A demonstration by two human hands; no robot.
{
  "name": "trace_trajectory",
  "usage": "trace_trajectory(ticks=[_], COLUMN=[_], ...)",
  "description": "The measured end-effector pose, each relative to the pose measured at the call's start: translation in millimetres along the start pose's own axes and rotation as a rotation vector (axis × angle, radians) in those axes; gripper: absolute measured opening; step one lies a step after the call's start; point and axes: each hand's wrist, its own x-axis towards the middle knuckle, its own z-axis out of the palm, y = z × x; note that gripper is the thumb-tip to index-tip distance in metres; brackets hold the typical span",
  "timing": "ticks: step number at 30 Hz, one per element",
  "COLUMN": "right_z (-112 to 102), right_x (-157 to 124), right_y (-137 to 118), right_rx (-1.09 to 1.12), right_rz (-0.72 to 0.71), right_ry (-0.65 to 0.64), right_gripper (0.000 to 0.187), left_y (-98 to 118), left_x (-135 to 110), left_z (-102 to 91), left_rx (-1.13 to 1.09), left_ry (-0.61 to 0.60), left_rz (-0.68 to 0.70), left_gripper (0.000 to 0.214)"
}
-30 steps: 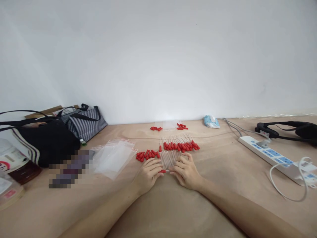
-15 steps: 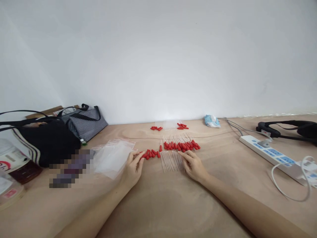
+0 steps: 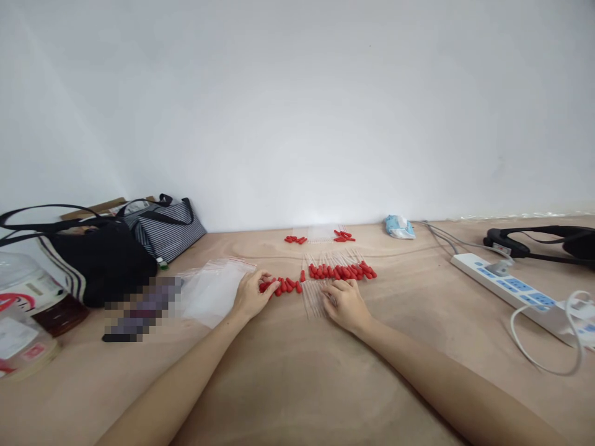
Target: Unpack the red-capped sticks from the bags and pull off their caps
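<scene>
My left hand (image 3: 251,295) is at the left end of a row of loose red rubber dropper bulbs (image 3: 289,285). Its thumb and fingers curve around the end bulbs, closed on at least one. My right hand (image 3: 348,305) lies over a bundle of thin clear dropper tubes (image 3: 313,300), fingers curled and fingertips pressed onto a tube; the hand covers the bundle's right part. Just beyond, droppers with red bulbs (image 3: 344,272) lie side by side, their clear tubes pointing away from me. One red bulb (image 3: 302,276) stands apart at their left.
Clear zip bags (image 3: 209,291) lie left of my left hand, near a blurred dark object (image 3: 142,310), bags (image 3: 116,260) and bottles (image 3: 51,297). Farther back are more red pieces (image 3: 344,236) and a blue-white packet (image 3: 398,227). A power strip (image 3: 511,285) with cables lies right.
My right hand has shifted left over the clear tubes, its fingers curling more. My left hand's fingers have spread slightly around the red bulbs. The whole view has shifted a little.
</scene>
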Motion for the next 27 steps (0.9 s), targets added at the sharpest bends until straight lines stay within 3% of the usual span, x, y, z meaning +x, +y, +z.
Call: trace_trajectory(ticks=[6, 8, 14, 19, 23, 27], right_z=[-3.6, -4.6, -13.7, -23.9, -25.0, -21.6], right_x=[-3.1, -2.8, -6.9, -18.1, -21.2, -21.0], right_y=[-2.8, -4.2, 2.7, 19.4, 24.5, 23.6], right_rx=[0.007, 0.016, 0.060, 0.092, 0.141, 0.144], right_rz=[0.016, 0.018, 0.095, 0.168, 0.215, 0.223], right_ry=[-0.032, -0.033, 0.021, 0.066, 0.058, 0.039], right_gripper=[0.023, 0.025, 0.027, 0.026, 0.026, 0.025], left_y=[1.9, 8.7, 45.7, 63.7, 66.4, 69.0], left_x=[-0.1, 6.3, 41.3, 61.0, 67.8, 68.7], left_z=[-4.3, -6.6, 5.3, 31.4, 44.1, 32.4], left_rx=[0.020, 0.083, 0.266, 0.271, 0.298, 0.318], left_ry=[0.087, 0.063, -0.249, -0.386, -0.360, -0.259], left_rz=[0.042, 0.031, -0.161, -0.211, -0.234, -0.203], left_gripper=[0.022, 0.021, 0.026, 0.038, 0.035, 0.026])
